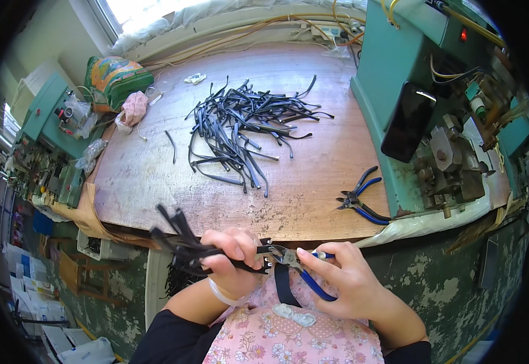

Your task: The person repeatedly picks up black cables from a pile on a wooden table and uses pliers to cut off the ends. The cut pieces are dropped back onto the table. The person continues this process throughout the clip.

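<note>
My left hand (pixel 235 258) is closed round a bundle of black eyeglass temples (pixel 182 246), whose far ends fan out to the left and look blurred. Their other ends stick out past my fingers toward the right. In my right hand (pixel 346 279) is a pair of blue-handled cutting pliers (pixel 305 278). The pliers' jaws meet the end of one temple beside my left fingertips; whether they are closed on it I cannot tell. Beyond both hands, a loose heap of black temples (pixel 240 130) covers the middle of the wooden table (pixel 313 206).
A second pair of blue-handled pliers (pixel 361 197) lies at the table's right. Behind it stands a green machine (pixel 376 109) with a black phone (pixel 408 121) against it. One temple (pixel 170 147) lies apart at left, near a colourful bag (pixel 119 82). A white bin (pixel 155 279) sits below the edge.
</note>
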The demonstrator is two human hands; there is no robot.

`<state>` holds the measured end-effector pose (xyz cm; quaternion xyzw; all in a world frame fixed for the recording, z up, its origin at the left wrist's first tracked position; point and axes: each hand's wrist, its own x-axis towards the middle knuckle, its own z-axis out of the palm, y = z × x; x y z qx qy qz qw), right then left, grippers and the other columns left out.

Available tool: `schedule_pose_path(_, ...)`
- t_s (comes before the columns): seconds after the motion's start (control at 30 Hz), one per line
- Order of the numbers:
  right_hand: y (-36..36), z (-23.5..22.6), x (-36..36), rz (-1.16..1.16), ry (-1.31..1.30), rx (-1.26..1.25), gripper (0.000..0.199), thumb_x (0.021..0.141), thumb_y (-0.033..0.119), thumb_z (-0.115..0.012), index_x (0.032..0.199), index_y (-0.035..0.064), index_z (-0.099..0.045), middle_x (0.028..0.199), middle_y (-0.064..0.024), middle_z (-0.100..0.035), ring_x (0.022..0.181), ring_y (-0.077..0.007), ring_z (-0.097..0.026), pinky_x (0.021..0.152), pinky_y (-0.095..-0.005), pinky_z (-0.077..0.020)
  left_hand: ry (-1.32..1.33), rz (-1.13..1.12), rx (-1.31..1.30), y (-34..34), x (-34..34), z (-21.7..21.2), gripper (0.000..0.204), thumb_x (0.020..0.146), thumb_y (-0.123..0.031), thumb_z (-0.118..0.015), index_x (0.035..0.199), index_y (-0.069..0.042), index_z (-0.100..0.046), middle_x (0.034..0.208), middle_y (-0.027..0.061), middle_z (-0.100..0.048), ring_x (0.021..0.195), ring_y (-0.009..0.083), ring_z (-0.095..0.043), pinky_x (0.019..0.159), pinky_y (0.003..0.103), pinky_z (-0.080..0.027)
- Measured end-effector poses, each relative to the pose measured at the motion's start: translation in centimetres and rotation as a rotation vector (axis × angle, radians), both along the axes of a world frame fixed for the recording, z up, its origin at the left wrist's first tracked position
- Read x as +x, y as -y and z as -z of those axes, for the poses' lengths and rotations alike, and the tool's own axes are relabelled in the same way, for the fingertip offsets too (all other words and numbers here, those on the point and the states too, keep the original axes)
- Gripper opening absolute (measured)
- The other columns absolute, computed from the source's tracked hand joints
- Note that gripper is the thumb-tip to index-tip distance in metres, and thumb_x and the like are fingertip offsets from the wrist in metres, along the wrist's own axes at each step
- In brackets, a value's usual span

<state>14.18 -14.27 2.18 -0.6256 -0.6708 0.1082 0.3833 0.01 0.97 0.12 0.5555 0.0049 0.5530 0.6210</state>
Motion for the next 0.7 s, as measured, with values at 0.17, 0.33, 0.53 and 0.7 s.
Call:
schedule_pose_path(0.17,-0.4,0.3,-1.1,0.04,-0.024,0.011,0.066,0.07,0.014,-0.077,0.134,0.0169,-0.06,0.106,-0.0132,-0.053,0.085,-0.0274,-0.056,0.077,-0.0374,-0.0475,0.02,-0.21,0.078,0.5,0.7,0.2,0.045,0.1,-0.057,-0.036,0.087,-0.014,-0.041,0.06,-0.0005,-0.043,0.044,0.008,-0.04,0.04,0.021,-0.04)
schedule_pose_path(0.33,0.0,0.2,-0.5,0.05,0.076,-0.013,0.066,0.069,0.017,-0.079,0.133,0.0185,-0.062,0.099,-0.0111,-0.055,0.082,-0.0254,-0.058,0.071,-0.0351,-0.0506,-0.028,0.122,-0.171,-0.7,-0.4,-0.3,0.044,0.102,-0.054,-0.037,0.085,-0.014,-0.042,0.06,-0.0008,-0.043,0.044,0.0088,-0.04,0.042,0.022,-0.041)
schedule_pose_path(0.53,0.7,0.6,-0.2,0.093,0.039,-0.018,0.062,0.072,0.019,-0.078,0.132,0.0183,-0.063,0.098,-0.0112,-0.055,0.083,-0.0266,-0.059,0.072,-0.0354,-0.0508,-0.269,0.204,-0.311,-5.1,1.8,-0.8,0.035,0.099,-0.04,-0.055,0.088,-0.007,-0.055,0.086,0.0052,-0.055,0.063,0.013,-0.053,0.061,0.031,-0.048)
schedule_pose_path(0.7,1.0,0.4,-0.5,0.062,0.019,-0.039,0.06,0.074,0.018,-0.077,0.132,0.0169,-0.062,0.1,-0.0124,-0.055,0.086,-0.0279,-0.059,0.076,-0.0366,-0.0499,-1.212,-0.211,0.763,-12.8,6.0,0.1,0.022,0.091,-0.022,-0.068,0.109,-0.01,-0.063,0.076,0.0093,-0.065,0.068,0.0235,-0.066,0.064,0.038,-0.053)
